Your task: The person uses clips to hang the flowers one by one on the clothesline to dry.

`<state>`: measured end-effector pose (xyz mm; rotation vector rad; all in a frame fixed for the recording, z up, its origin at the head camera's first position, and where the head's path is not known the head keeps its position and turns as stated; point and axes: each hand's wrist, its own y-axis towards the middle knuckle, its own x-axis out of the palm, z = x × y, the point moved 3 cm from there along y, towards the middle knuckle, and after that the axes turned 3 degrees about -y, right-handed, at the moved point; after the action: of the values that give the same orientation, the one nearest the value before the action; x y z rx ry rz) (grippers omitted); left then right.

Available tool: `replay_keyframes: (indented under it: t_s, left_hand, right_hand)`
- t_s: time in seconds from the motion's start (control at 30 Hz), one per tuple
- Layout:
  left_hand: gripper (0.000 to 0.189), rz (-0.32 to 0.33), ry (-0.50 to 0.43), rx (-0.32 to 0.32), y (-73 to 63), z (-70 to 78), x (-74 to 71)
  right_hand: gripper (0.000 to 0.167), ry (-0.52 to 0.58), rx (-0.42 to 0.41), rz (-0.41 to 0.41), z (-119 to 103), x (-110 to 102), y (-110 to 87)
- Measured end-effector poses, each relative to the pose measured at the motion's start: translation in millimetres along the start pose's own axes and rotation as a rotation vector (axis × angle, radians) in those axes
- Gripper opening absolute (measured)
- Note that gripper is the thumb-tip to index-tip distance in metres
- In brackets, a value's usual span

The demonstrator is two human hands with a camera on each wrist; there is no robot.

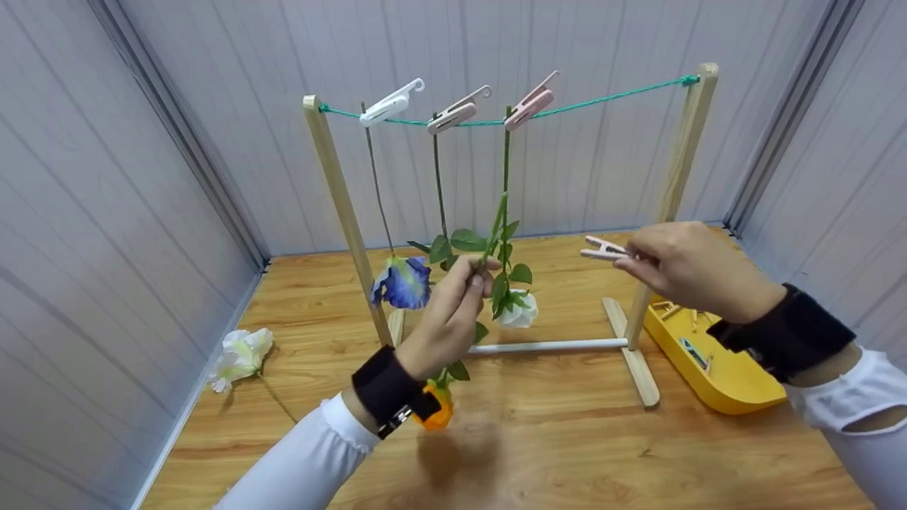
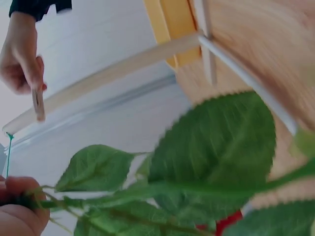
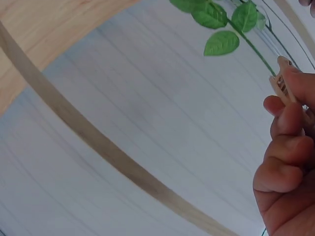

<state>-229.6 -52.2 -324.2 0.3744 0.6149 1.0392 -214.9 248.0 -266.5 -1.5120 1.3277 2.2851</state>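
Note:
My left hand point(image 1: 448, 315) pinches the green stem point(image 1: 498, 221) of an orange flower point(image 1: 438, 409), which hangs head down below the wrist. Large green leaves point(image 2: 216, 142) on that stem fill the left wrist view. Off to the right, my right hand point(image 1: 698, 265) holds a pale pink clothespin point(image 1: 604, 248) between thumb and fingers, its tips pointing left. Behind the hands, a green cord point(image 1: 615, 96) carries three clothespins. From the white clothespin point(image 1: 386, 108) hangs a blue-purple flower point(image 1: 402, 283); the pink clothespin point(image 1: 530, 108) grips the stem of a white rose point(image 1: 519, 310). The beige middle clothespin point(image 1: 453, 117) holds another leafy stem, its bloom hidden.
Wooden posts point(image 1: 691, 149) hold the cord at both ends, with a white bar point(image 1: 553, 347) low between them. A yellow tray point(image 1: 730, 400) with several clothespins stands at the right. On the table's left side lies a white flower point(image 1: 241, 356). Panel walls enclose the table.

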Motion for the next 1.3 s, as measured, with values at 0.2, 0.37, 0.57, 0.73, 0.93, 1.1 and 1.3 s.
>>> replay_keyframes:
  t_s: [0.2, 0.37, 0.57, 0.73, 0.93, 1.1, 1.3]
  left_hand:
    - [0.031, 0.028, -0.158, -0.047, 18.6, 1.1, 22.5]
    - [0.029, 0.045, -0.232, -0.014, 35.2, 3.8, 41.5]
    - [0.027, 0.042, -0.324, 0.009, 62.4, 10.8, 59.4]
    - [0.027, 0.062, -0.358, 0.029, 86.7, 12.1, 70.3]
    - [0.028, 0.09, -0.473, 0.001, 113.4, 14.1, 78.7]
    - [0.028, 0.098, -0.481, -0.013, 135.3, 11.9, 84.4]
    - [0.027, 0.145, -0.372, -0.027, 154.1, 6.0, 81.3]
  right_hand:
    - [0.019, -0.025, 0.044, -0.002, 6.5, -15.0, 12.3]
    - [0.018, -0.05, 0.047, 0.006, 9.5, -25.9, 23.7]
    - [0.015, -0.074, 0.06, 0.039, 12.1, -38.7, 36.7]
    - [0.017, -0.068, 0.072, 0.063, 16.2, -47.4, 43.9]
    - [0.017, -0.056, 0.103, 0.081, 24.2, -58.1, 56.7]
    - [0.016, -0.065, 0.13, 0.083, 29.5, -66.6, 68.8]
    - [0.017, -0.097, 0.138, 0.063, 34.1, -75.6, 83.9]
